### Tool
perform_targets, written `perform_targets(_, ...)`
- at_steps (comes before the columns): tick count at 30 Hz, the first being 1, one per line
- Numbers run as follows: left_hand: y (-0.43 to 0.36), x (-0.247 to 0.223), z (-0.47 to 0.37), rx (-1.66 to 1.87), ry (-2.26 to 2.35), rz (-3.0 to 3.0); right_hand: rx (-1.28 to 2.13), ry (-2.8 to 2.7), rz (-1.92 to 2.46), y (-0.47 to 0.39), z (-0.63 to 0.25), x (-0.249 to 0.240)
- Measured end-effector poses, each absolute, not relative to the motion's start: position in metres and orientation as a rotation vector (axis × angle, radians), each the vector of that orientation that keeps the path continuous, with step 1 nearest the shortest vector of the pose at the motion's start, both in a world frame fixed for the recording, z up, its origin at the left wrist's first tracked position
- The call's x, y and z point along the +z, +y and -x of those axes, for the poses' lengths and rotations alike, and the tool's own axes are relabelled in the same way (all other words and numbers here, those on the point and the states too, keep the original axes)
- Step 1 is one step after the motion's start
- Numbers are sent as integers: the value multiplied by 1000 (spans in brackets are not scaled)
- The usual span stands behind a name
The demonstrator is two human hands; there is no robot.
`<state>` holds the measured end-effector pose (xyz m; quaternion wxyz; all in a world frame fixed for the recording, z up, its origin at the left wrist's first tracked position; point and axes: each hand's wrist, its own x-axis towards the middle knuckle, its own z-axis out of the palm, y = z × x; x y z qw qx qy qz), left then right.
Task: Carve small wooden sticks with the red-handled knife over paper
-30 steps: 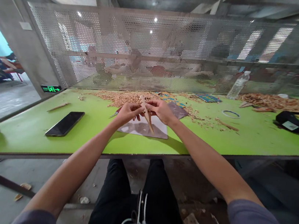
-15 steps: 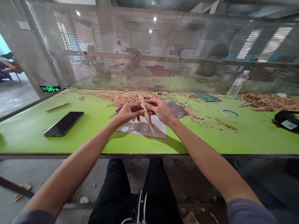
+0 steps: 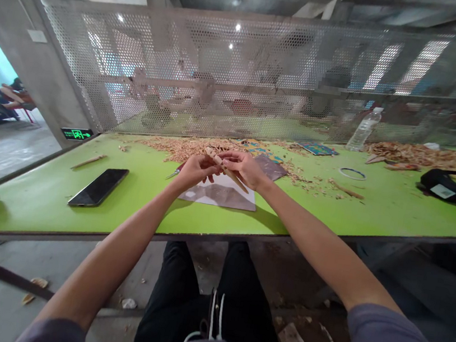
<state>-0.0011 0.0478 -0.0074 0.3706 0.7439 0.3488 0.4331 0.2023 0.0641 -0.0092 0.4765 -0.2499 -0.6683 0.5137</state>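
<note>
A slim, pale carved wooden stick (image 3: 235,179) slants between my two hands, its pointed end toward the lower right. My left hand (image 3: 196,171) has its fingers closed on the stick from the left. From the right, my right hand (image 3: 247,169) pinches it near its upper part. Below them a grey and white sheet (image 3: 224,197) lies on the green table (image 3: 138,204). A tool with a dark red handle and metal tip (image 3: 174,172) rests beside my left hand, partly hidden by it.
Wood shavings (image 3: 168,144) are heaped behind my hands. A black phone (image 3: 98,188) and a thin stick (image 3: 88,162) lie left. To the right are a ring (image 3: 352,174), a plastic bottle (image 3: 364,130) and a black strapped object (image 3: 444,185). A perforated screen (image 3: 230,97) stands behind.
The wooden stick has turned in my hands; its pointed lower end has swung right and up, and its top end has shifted left. Both hands stay in nearly the same place.
</note>
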Motion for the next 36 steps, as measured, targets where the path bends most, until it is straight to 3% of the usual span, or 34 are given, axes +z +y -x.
perform_targets(8,65,-18,15,1256,1493,-1882,536,-2167,982,81,-212,-29)
perform_targets(12,68,-25,17,957,1458,-2276,226,-2359,1090,84,-210,-39)
perform_targets(16,63,-23,15,483,1342,-2514,157,-2355,1120,79,-204,-41)
perform_targets(19,60,-21,15,335,1368,-2553,145,-2272,1156,74,-200,-42)
perform_targets(29,61,-19,15,212,1425,-2600,209,-2267,1234,70,-196,-47)
perform_targets(36,61,-20,15,204,1437,-2585,-26,-2302,1290,61,-187,-45)
